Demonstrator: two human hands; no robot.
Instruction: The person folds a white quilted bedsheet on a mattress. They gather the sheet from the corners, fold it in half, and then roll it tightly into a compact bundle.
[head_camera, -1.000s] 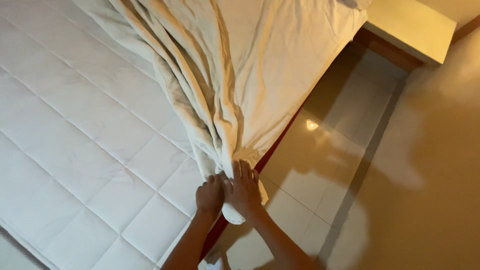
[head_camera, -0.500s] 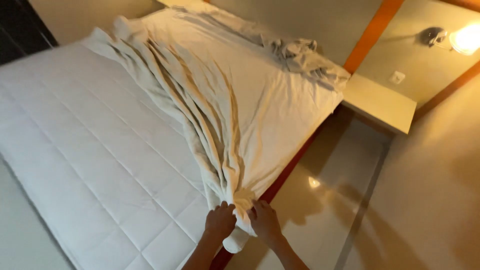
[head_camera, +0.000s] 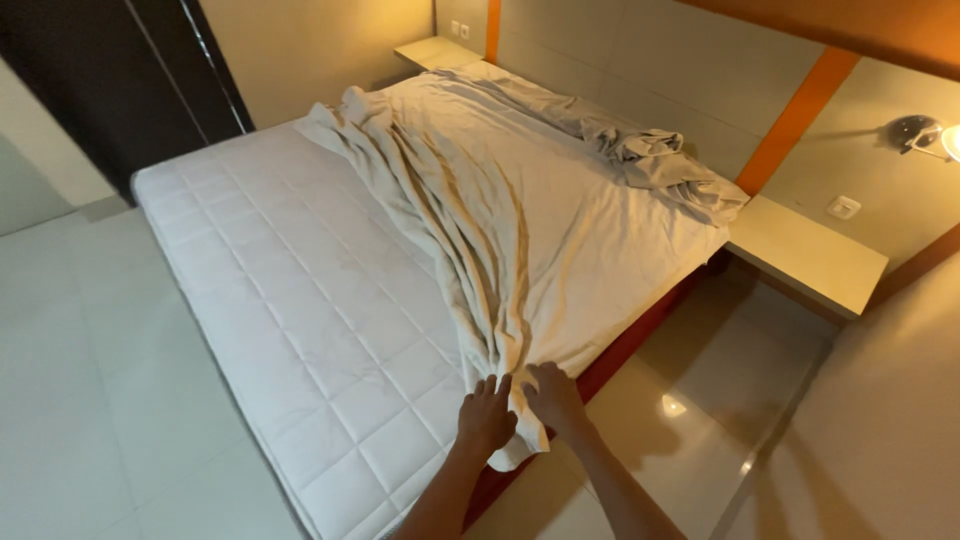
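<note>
I see one mattress (head_camera: 290, 300), bare on its left half: white, quilted in a grid of stitched squares, rectangular with rounded corners. Its near corner sits on a red base.

One sheet (head_camera: 540, 220) covers the right half. It is thin, cream-white cloth, bunched along its left edge into long folds that run from the far end of the bed down to the near corner. Further right it lies flatter, and a crumpled heap of it rests near the headboard wall.

I count two hands at the near corner. The left hand (head_camera: 486, 415) lies on the sheet's gathered end, fingers bent and close together, pinching the cloth. The right hand (head_camera: 553, 396) is just beside it, fingers curled into the same gathered end; the tip of the sheet hangs between both hands over the mattress edge.

To the right I note two shelves: one pale, flat shelf (head_camera: 806, 252) beside the bed, another at the far corner (head_camera: 432, 52). One wall lamp (head_camera: 925, 133) glows at the right edge. The floor (head_camera: 80, 400) is glossy pale tile.
</note>
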